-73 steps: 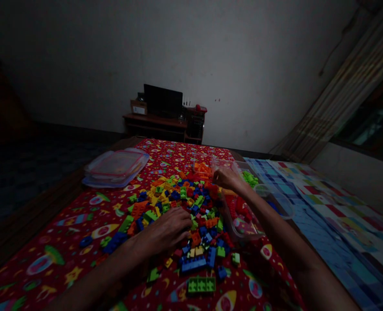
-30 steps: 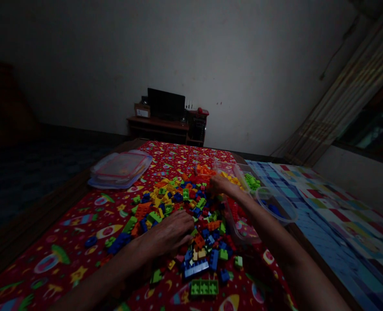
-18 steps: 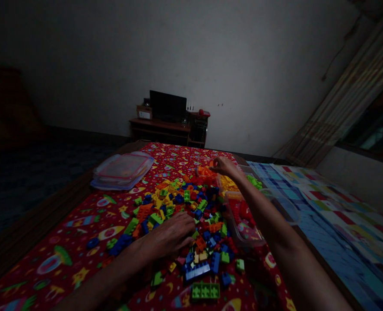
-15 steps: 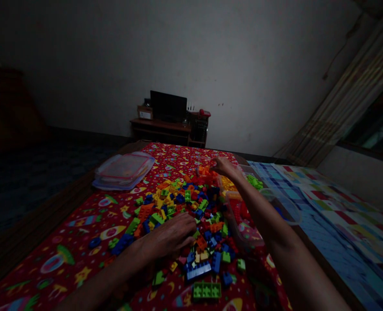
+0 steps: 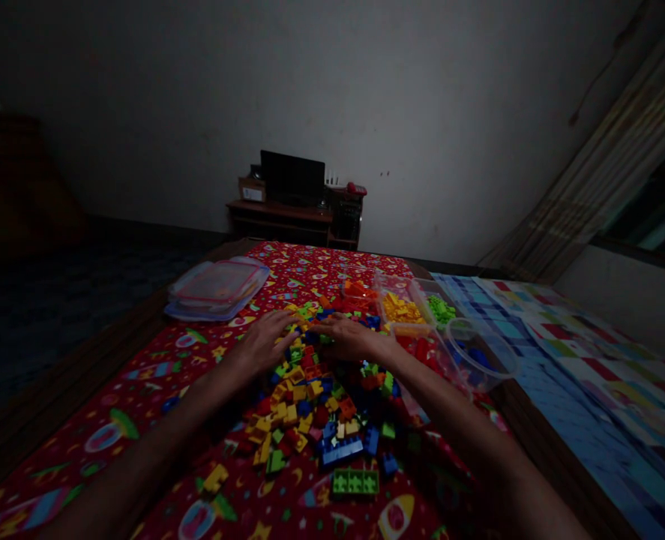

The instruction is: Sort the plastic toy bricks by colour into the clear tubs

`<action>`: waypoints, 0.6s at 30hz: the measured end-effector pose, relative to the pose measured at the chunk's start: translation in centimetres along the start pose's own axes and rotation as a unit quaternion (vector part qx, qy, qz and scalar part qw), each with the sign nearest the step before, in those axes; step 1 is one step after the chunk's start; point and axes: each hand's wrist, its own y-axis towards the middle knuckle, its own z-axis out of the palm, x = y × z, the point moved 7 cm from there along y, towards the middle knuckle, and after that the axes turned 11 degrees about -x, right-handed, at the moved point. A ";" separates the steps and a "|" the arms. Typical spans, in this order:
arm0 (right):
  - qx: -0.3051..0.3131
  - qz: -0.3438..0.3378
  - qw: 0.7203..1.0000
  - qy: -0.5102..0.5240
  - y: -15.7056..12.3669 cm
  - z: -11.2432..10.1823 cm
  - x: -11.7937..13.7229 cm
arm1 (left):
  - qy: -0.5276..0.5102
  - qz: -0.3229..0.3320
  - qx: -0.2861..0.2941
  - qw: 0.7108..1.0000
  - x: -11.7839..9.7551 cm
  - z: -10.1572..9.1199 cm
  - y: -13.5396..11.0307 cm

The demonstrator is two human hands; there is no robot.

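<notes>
A heap of toy building bricks (image 5: 310,390) in yellow, green, blue, red and orange lies on a red patterned cloth (image 5: 157,420). My left hand (image 5: 268,339) rests over the far left part of the heap, fingers stretched and thumb apart. Opposite it, my right hand (image 5: 348,337) reaches across the bricks with fingers extended toward the left hand. Both hands touch or hover just over bricks, and neither shows a brick held. The bricks under the palms are hidden. Near me lies a green brick (image 5: 354,482) beside a long blue brick (image 5: 342,451).
Right of the heap stand clear tubs of orange bricks (image 5: 359,291), yellow bricks (image 5: 400,308), green bricks (image 5: 440,310) and red bricks (image 5: 422,349). A round-cornered tub (image 5: 504,367) holds blue ones. Stacked plastic lids (image 5: 220,289) lie at left. A desk with a monitor (image 5: 292,178) stands behind.
My right hand has come back from the orange bricks' tub to the heap. My left hand has moved farther away and left. Yellow bricks now lie spread across the near part of the heap.
</notes>
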 end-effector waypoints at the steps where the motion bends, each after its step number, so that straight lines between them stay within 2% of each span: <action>1: 0.000 0.008 1.000 -0.004 -0.4 0.0 0.2 | 0.020 -0.023 0.018 0.999 1.1 0.6 -0.3; 3: 0.004 0.039 0.999 -0.006 -1.5 -0.3 0.3 | 0.043 -0.066 0.079 0.994 2.6 2.0 -1.0; 6: 0.012 0.083 0.997 0.001 -3.4 -1.1 0.5 | 0.040 -0.089 0.141 0.985 2.4 2.9 -1.7; 12: -0.048 0.137 0.989 0.036 -5.5 -1.8 0.2 | -0.026 0.014 0.112 0.993 -2.6 2.4 -1.2; 18: -0.135 0.170 0.971 0.095 -6.1 -2.1 -1.3 | -0.115 0.014 0.131 0.985 -5.3 1.5 -0.8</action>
